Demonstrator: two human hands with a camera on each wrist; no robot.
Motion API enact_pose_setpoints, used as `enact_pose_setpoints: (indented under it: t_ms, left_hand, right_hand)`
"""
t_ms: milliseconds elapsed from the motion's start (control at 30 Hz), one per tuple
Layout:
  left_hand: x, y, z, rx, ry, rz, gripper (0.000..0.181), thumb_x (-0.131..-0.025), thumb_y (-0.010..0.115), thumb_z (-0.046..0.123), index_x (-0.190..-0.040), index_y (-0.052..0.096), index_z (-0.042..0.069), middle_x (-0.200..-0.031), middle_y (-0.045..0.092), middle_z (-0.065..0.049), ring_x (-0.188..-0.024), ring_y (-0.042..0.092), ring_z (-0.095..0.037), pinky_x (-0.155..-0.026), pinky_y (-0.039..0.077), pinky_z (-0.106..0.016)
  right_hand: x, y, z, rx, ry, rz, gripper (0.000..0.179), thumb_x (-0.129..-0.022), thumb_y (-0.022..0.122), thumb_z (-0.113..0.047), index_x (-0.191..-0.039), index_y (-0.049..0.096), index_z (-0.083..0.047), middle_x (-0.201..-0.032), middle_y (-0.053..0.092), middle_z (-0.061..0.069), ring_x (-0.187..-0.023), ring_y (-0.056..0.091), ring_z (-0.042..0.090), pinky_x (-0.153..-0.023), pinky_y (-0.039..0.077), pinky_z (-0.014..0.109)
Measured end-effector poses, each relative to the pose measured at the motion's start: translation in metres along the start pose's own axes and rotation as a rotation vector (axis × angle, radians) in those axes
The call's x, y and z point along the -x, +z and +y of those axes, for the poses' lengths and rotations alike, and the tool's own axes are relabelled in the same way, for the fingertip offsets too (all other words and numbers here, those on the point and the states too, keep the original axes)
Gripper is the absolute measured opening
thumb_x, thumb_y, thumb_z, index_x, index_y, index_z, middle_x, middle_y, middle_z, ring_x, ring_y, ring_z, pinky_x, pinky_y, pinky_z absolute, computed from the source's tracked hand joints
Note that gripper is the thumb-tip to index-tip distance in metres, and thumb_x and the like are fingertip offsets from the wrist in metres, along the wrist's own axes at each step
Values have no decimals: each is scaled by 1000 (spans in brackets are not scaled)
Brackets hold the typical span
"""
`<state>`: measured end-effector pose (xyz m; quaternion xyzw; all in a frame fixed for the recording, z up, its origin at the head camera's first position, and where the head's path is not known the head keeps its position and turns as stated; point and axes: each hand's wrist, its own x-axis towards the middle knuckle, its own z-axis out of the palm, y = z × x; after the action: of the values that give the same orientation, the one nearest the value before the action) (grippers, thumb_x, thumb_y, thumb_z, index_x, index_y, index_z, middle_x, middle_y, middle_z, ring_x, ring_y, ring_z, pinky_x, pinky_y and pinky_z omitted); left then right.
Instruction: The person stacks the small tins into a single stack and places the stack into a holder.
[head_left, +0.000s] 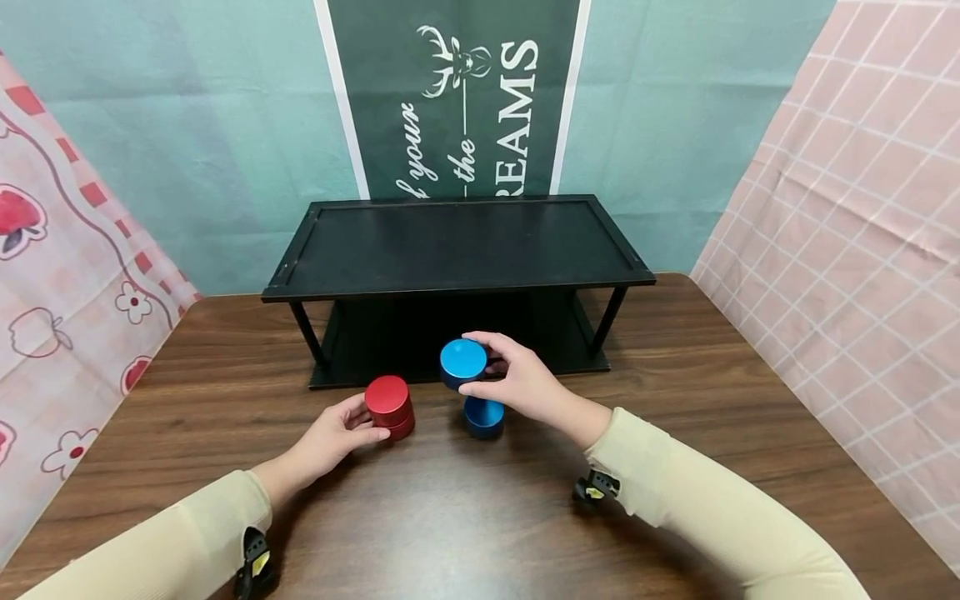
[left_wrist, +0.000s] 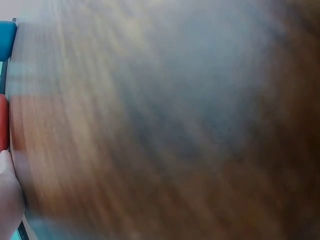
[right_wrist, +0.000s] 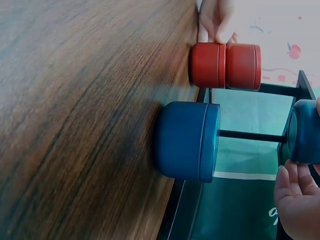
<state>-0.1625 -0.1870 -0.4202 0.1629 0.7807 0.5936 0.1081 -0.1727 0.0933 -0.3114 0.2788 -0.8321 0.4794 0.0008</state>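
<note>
In the head view my right hand pinches a blue round cap between thumb and fingers. It hangs a little above a blue open cup that stands on the table. The right wrist view shows a gap between the cap and the cup. To the left, my left hand grips a red two-part canister from its left side, the thumb at the front. That canister stands upright on the table, one part stacked on the other.
Behind both hands stands a black two-tier shelf, its lower board just behind the canisters. The wooden table is bordered by a patterned cloth on the left, a pink checked cloth on the right and a green cloth behind.
</note>
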Motion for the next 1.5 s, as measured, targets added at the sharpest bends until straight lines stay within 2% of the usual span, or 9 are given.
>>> enact_pose_setpoints:
  t_ms: [300, 700, 867, 967, 1200, 1333, 1500]
  left_hand:
    - [2, 0, 2, 3, -14, 0, 58, -74, 65, 17, -123, 38, 1, -119, 46, -15, -109, 44, -23, -88, 37, -28]
    - [1, -2, 3, 13, -2, -17, 57, -75, 64, 15, -124, 37, 1, -120, 45, -16, -109, 44, -23, -87, 37, -28]
    - [1, -3, 6, 4, -33, -16, 58, -74, 65, 19, -123, 38, 4, -119, 46, -14, -108, 45, -21, -86, 38, -26]
    - [1, -2, 6, 17, -47, -22, 58, -74, 65, 19, -123, 38, 5, -120, 46, -13, -109, 44, -20, -86, 38, -26]
    - [1, -1, 5, 16, -29, -17, 56, -75, 64, 17, -123, 39, 3, -119, 46, -14, -108, 45, -21, -87, 38, -28]
    - [0, -1, 5, 34, -30, -17, 54, -75, 64, 18, -122, 40, 6, -119, 47, -12, -108, 45, -20, -87, 38, -27]
    - [0, 0, 4, 42, -20, -23, 55, -75, 64, 18, -122, 39, 5, -119, 46, -12, -109, 44, -20, -87, 38, -26]
  right_hand:
    - [-5, 6, 0, -15, -25, -24, 55, -69, 70, -13, -118, 46, -10, -112, 49, 6, -94, 49, 17, -79, 44, 36]
    - [-7, 13, -6, -27, 2, -46, 55, -70, 69, -14, -119, 45, -9, -113, 48, 6, -92, 49, 18, -79, 44, 35]
    - [-10, 17, -9, -14, 2, -60, 56, -71, 69, -16, -120, 44, -9, -114, 48, 5, -93, 49, 17, -79, 44, 33]
    - [-11, 19, -7, -2, -4, -71, 56, -71, 69, -17, -120, 44, -9, -114, 47, 5, -93, 49, 17, -79, 44, 32]
    - [-24, 34, 22, -7, -37, -77, 59, -68, 68, -33, -121, 43, -23, -114, 47, -5, -93, 48, 9, -77, 44, 23]
    - [-29, 40, 25, 0, -65, -82, 62, -67, 67, -40, -121, 44, -22, -113, 47, -7, -92, 48, 8, -75, 44, 20]
    - [-34, 46, 22, 0, -74, -94, 62, -67, 66, -41, -121, 44, -22, -112, 47, -7, -91, 48, 8, -75, 44, 20]
